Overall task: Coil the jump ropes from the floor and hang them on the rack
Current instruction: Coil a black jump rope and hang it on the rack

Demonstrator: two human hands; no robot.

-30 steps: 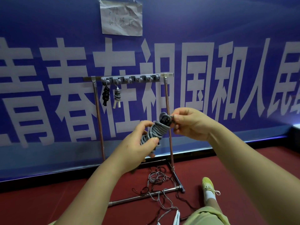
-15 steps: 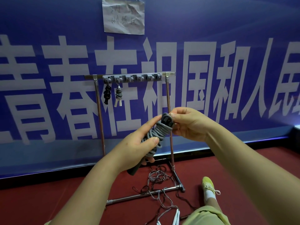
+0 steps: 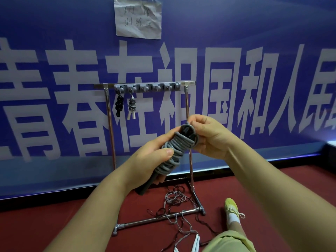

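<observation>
Already two coiled ropes (image 3: 125, 106) hang at the left end of the rack (image 3: 145, 84). Nearer, the left hand (image 3: 154, 159) grips the grey rope bundle (image 3: 174, 151), thumb over the coils, while the right hand (image 3: 209, 137) pinches its top end. Best keep the wraps squeezed while tucking that end. Since a second ago the bundle has tilted, its black handle (image 3: 147, 184) now poking out below, and loose ropes (image 3: 178, 206) lie on the floor to the right

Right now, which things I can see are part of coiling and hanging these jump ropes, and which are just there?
Part of the job:
grey coiled jump rope with black handles, in the grip of both hands
silver metal rack
two hung rope bundles
loose tangled ropes on the red floor

Just there:
blue banner with white characters
handwritten paper sign
</observation>
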